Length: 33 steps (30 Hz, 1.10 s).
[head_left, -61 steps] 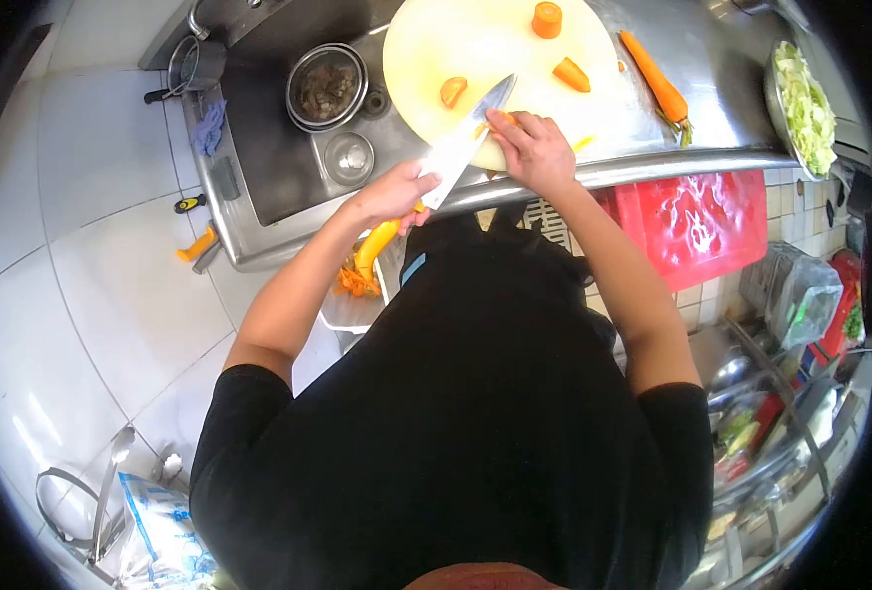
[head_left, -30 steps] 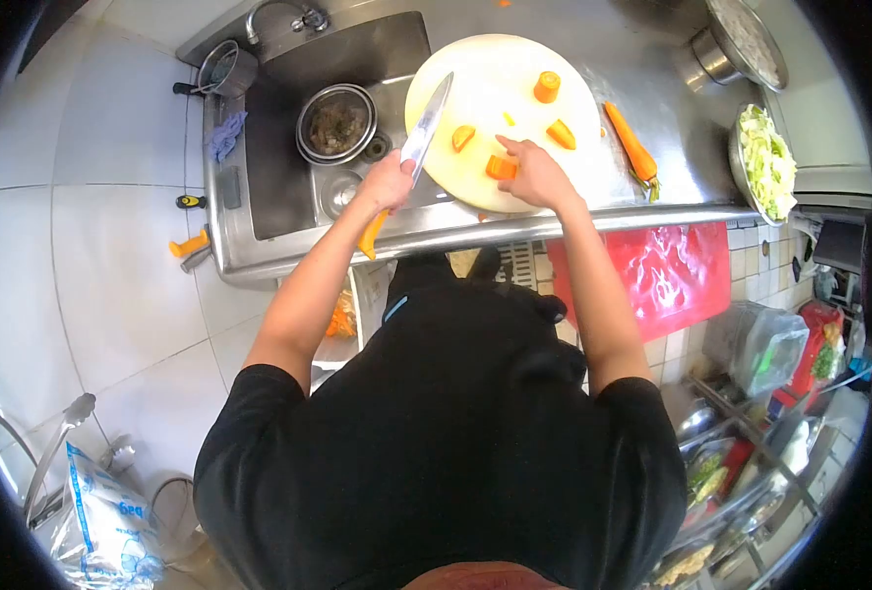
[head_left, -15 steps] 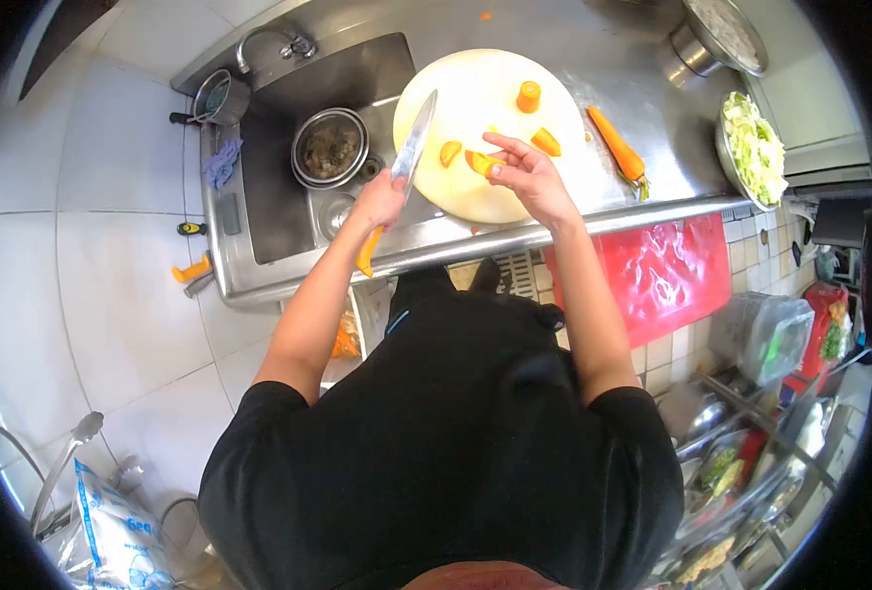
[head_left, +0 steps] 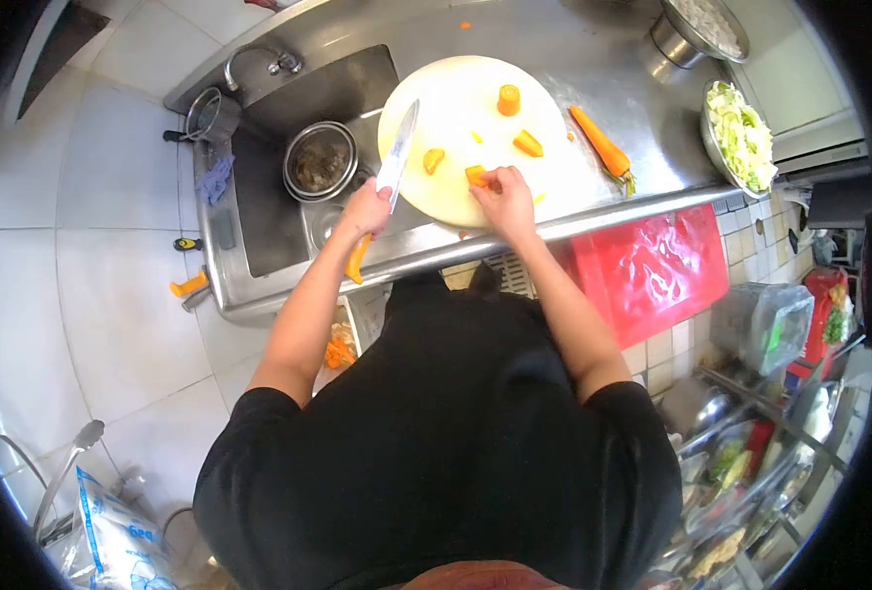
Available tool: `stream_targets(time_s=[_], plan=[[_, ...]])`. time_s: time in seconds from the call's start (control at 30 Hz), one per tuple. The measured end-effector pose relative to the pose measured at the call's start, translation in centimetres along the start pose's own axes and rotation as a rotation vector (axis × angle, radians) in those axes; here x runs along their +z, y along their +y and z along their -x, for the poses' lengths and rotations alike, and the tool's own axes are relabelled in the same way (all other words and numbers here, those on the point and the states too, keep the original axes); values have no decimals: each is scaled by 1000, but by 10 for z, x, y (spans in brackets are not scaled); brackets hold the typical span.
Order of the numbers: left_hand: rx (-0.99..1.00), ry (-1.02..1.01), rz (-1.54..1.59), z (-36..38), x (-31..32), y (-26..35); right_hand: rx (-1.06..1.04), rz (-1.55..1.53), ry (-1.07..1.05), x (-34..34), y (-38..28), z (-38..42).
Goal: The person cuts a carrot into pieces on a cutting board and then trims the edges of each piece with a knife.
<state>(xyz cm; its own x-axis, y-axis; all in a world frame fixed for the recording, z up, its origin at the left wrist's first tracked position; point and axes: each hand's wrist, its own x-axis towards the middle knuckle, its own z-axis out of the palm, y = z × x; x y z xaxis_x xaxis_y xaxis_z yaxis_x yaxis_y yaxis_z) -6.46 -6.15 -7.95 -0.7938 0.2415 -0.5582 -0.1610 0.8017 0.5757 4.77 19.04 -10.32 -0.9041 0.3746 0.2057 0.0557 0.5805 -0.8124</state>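
My left hand (head_left: pixel 365 211) is closed around the yellow handle of a kitchen knife (head_left: pixel 402 146). The blade points away from me over the left side of a round white cutting board (head_left: pixel 446 84). Low on the board, my right hand (head_left: pixel 507 205) pinches a carrot chunk (head_left: pixel 476 176) between thumb and fingers. Around it lie a cut carrot piece (head_left: pixel 434 160), a carrot wedge (head_left: pixel 527 144) and an upright carrot stub (head_left: pixel 509 100). A whole carrot (head_left: pixel 600 143) rests on the steel counter right of the board.
A sink (head_left: pixel 259 211) with a metal bowl (head_left: pixel 320 162) in it is at left. Shredded cabbage fills a bowl (head_left: pixel 739 138) at the right end. Below the counter edge are a red lid or tray (head_left: pixel 652 275) and a bin with carrot scraps (head_left: pixel 339 349).
My right hand has lowered the carrot chunk onto the board and turned, its fingers now closed downward over it. The knife stays in my left hand, with its blade over the board.
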Motion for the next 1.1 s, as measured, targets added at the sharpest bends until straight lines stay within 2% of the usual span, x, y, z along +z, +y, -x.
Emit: stream_targets(time_s=[0.13, 0.23, 0.33, 0.43, 0.53, 0.73, 0.83, 0.93, 1.07, 1.1], plan=[[-32, 2, 1, 7, -3, 10, -114, 112, -126, -5, 12, 14], [-56, 13, 3, 1, -1, 6, 132, -5, -282, -28, -9, 5], [-41, 16, 8, -2, 1, 3, -290, 168, -71, -30, -4, -2], [-32, 8, 12, 1, 0, 5, -456, 148, -284, -25, 11, -20], [-19, 21, -17, 1, 0, 5, -277, 151, -441, -15, 21, -33], [-18, 21, -33, 5, 0, 9, 79, -22, -445, -5, 7, -36], [-17, 26, -50, 4, 0, 8, 141, -57, -431, -2, 10, -36], [-13, 24, -59, 4, -1, 9, 133, -96, -423, 2, 17, -33], [26, -26, -108, 15, -9, 17, -32, -86, -300, 10, 25, -24], [146, 63, -207, 18, -8, 14, -111, -57, -254, 11, 27, -20]])
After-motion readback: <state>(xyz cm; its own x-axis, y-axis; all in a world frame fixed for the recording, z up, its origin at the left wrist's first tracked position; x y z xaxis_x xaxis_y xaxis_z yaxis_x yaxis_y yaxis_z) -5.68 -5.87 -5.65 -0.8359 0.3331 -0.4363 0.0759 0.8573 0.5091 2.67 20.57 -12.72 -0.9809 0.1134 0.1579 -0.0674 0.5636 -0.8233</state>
